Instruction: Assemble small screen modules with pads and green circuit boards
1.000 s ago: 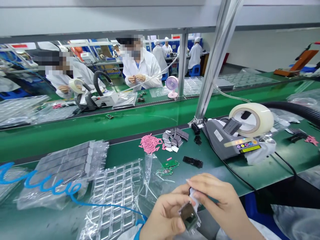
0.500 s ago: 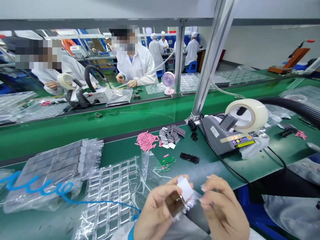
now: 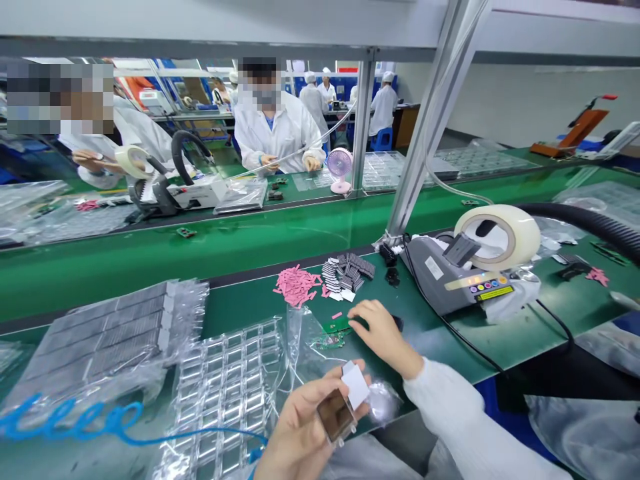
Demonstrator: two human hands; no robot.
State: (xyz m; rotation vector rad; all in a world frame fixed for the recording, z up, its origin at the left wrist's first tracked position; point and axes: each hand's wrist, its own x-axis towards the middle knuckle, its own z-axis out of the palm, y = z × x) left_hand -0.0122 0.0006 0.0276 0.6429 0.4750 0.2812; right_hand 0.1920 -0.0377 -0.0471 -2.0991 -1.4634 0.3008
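My left hand [image 3: 303, 423] is closed around a small square display module [image 3: 336, 415] with a dark glossy face and clear tabs at its lower edge. A white square pad [image 3: 355, 385] sticks up beside it in the same fingers. My right hand [image 3: 377, 330] reaches over the bench, thumb and fingers apart, with nothing visible in it. Its fingertips are beside the green circuit boards [image 3: 331, 337]; whether they touch is unclear. The black part [image 3: 398, 323] behind this hand is mostly hidden. Crumpled clear film [image 3: 384, 402] lies right of the module.
Pink strips [image 3: 296, 285] and grey-white pads [image 3: 350, 270] lie in heaps ahead. A tape dispenser [image 3: 440, 273] stands right. Left are a clear tray [image 3: 227, 393] and bagged trays [image 3: 107, 333]. A blue coiled cord [image 3: 190, 437] runs to my left wrist. Co-workers [image 3: 277, 127] sit opposite.
My right hand has left the module's side and moved forward to the circuit boards. The left hand, still holding the module, has shifted slightly left. Crumpled film now shows on the bench edge.
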